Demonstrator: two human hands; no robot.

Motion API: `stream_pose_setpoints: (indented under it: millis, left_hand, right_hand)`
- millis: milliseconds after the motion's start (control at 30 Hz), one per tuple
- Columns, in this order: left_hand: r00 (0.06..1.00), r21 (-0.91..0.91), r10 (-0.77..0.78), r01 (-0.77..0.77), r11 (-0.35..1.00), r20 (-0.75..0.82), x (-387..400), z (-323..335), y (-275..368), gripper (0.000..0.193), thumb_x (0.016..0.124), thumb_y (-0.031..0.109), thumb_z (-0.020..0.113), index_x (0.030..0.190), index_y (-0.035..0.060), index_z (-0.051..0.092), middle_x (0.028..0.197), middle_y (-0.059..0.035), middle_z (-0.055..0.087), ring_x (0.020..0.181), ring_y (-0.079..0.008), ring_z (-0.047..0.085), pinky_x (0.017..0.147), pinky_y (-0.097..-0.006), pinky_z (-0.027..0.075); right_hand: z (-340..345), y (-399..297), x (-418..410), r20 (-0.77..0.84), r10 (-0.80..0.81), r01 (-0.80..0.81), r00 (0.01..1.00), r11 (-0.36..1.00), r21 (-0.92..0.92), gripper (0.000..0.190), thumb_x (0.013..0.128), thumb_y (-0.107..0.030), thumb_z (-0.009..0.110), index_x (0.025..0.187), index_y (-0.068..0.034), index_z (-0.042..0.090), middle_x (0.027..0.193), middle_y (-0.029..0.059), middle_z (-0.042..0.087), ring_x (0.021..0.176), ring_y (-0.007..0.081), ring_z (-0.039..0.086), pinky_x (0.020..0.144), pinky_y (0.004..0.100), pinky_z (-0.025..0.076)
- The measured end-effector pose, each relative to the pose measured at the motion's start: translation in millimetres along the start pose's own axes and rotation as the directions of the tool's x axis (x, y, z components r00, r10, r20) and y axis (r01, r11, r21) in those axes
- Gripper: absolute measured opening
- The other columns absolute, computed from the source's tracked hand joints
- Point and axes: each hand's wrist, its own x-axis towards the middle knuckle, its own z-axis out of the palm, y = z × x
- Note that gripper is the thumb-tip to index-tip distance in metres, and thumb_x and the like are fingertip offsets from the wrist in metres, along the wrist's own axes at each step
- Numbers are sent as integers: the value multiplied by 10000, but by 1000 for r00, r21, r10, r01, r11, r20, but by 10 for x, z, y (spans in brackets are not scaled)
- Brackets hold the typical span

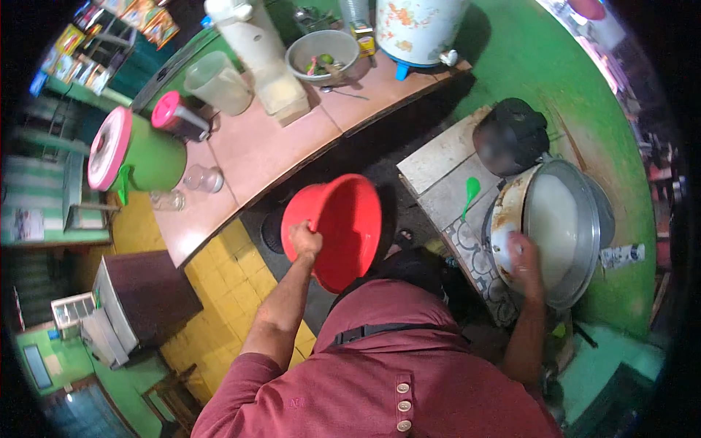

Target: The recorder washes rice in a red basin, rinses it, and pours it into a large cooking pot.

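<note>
My left hand [306, 241] grips the rim of a red plastic basin [350, 235], which is tilted on its side in front of my body. Shadow covers part of its inside, and I see nothing in it. Over on the right, my right hand [526, 263] is at the near side of a wide metal pan [586, 263] with whitish contents [553, 219]. Its fingers are blurred, with something pale at them, so their hold is unclear. Beside the pan is a rusty white enamel rim [506, 211], and a green plastic spoon [472, 190] lies on the tiled ledge [438, 197].
A dark pot [510, 137] stands behind the pan. The pink-tiled counter [263, 161] holds a green bucket with a pink lid [156, 153], a pitcher [218, 82], glass jars [202, 178], a grey bowl [306, 52] and a white dispenser [419, 27]. Yellow tiles [235, 274] cover the floor at left.
</note>
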Motion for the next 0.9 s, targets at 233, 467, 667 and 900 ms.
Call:
stream_pose_setpoints:
  millis: [233,467,667,900]
  left_hand:
    - [828,-610,-561,454,649,19,828,785,-889,68,761,92,577,763,33,545,707,-103,567,650,-260,570,632,-405,500]
    - [701,-823,-448,541,-174,555,1415,845,-727,193,929,271,539,832,109,575,715,-19,533,679,-192,535,612,-419,526]
    - [819,-788,-182,425,-446,544,2402,1317,-1037,262,956,187,417,1065,26,594,968,-106,627,838,-229,590,761,-295,556]
    - [765,-628,170,615,-476,621,3112,1760,-1799,312,918,284,477,1067,35,591,1000,-106,617,835,-256,589,760,-387,549]
  right_hand:
    - [824,-283,-441,478,-75,67,875,997,34,272,831,-219,631,976,11,646,875,167,660,826,292,646,723,358,491]
    - [1010,694,-653,536,418,-420,733,899,-127,372,902,-286,580,1152,-11,576,1008,160,641,928,213,609,793,346,469]
    - [382,914,-1786,511,547,-497,662,832,-247,319,895,-241,587,1114,-10,580,951,139,634,869,255,605,786,375,476]
    - [778,134,-2523,475,769,-527,428,639,-560,274,893,-193,561,1106,-26,605,987,143,644,900,282,614,806,382,473]
